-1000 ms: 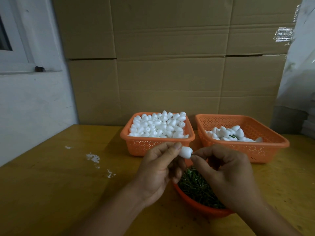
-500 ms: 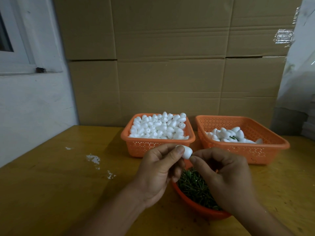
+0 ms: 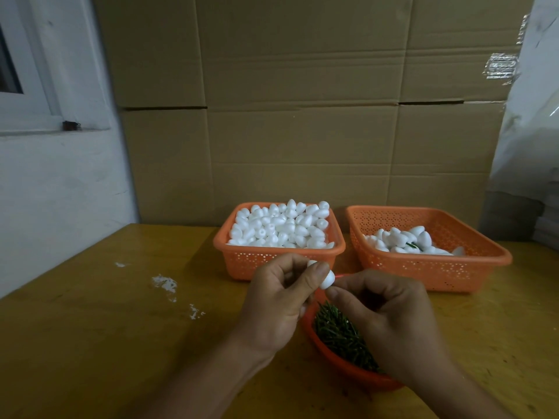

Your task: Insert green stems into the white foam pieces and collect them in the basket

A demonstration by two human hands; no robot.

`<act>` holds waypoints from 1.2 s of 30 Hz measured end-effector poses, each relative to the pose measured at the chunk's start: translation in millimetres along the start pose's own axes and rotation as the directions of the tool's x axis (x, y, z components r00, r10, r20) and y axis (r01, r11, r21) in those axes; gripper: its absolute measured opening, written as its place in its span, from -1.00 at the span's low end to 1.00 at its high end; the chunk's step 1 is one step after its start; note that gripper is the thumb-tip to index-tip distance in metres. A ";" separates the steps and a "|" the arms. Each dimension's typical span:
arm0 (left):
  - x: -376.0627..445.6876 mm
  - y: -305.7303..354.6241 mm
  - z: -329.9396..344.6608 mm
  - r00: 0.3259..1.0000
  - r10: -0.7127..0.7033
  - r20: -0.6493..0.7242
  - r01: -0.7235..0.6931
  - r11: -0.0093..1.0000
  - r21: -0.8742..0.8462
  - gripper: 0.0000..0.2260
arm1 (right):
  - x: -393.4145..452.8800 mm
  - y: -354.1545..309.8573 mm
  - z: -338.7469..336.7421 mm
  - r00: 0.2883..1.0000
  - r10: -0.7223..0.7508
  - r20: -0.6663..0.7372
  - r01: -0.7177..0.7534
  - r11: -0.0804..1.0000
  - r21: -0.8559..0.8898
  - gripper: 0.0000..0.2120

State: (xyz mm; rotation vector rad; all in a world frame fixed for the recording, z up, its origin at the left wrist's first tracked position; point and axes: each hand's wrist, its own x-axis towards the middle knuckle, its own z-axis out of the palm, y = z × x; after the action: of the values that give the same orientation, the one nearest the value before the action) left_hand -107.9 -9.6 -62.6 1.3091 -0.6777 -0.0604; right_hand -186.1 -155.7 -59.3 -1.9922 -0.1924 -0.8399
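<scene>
The left hand [image 3: 276, 300] holds a white foam piece [image 3: 327, 279] in a tight grip, just above the bowl of green stems [image 3: 341, 337]. The right hand [image 3: 390, 319] is curled, its fingertips at the foam; I cannot tell what its grip holds.

packing workroom, stacked cardboard cartons [image 3: 302, 116], baskets of foam parts [image 3: 278, 228]
</scene>
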 end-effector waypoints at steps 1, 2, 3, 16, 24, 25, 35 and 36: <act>0.2 -0.8 0.3 1.000 -0.005 -0.012 0.005 1.000 -0.005 -0.72 | 0.0 -1.4 0.4 1.000 0.018 0.012 -0.018 1.000 0.026 -0.96; 0.4 -1.5 0.6 1.000 -0.006 -0.016 0.006 1.000 -0.009 -0.70 | 0.6 -3.7 0.7 0.998 0.052 0.020 -0.053 0.996 0.078 -0.98; 0.4 -2.1 0.9 1.000 -0.004 -0.014 0.004 1.000 -0.016 -0.71 | 1.7 -5.3 0.8 0.995 0.099 0.025 -0.101 0.983 0.153 -0.96; -3.5 -23.3 -1.4 0.985 0.093 0.143 -0.137 0.930 0.341 -0.92 | 57.5 34.0 -39.2 0.890 0.342 -0.302 -0.358 0.934 0.004 -0.92; -9.1 -26.1 4.1 0.978 0.092 0.185 -0.164 0.890 0.425 -0.85 | 97.3 99.7 -80.0 0.863 0.293 -0.412 -0.489 0.689 -0.535 -0.73; -9.8 -25.1 4.8 0.977 0.097 0.188 -0.171 0.886 0.431 -0.83 | 98.5 102.8 -82.1 0.853 0.318 -0.414 -0.515 0.639 -0.571 -0.71; -12.0 -18.1 7.0 0.963 0.142 0.229 -0.233 0.869 0.438 -0.61 | 110.3 108.4 -88.6 0.807 0.421 -0.415 -0.564 0.339 -0.753 -0.68; -12.2 -17.8 6.8 0.964 0.141 0.226 -0.229 0.873 0.431 -0.59 | 109.8 107.3 -89.2 0.814 0.407 -0.414 -0.557 0.346 -0.755 -0.66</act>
State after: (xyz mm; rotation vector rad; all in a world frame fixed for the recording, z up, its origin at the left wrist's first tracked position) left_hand -115.3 -15.6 -83.1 1.6948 -1.0212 0.1439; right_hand -98.6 -308.5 -36.3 -2.6408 1.1266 -0.7202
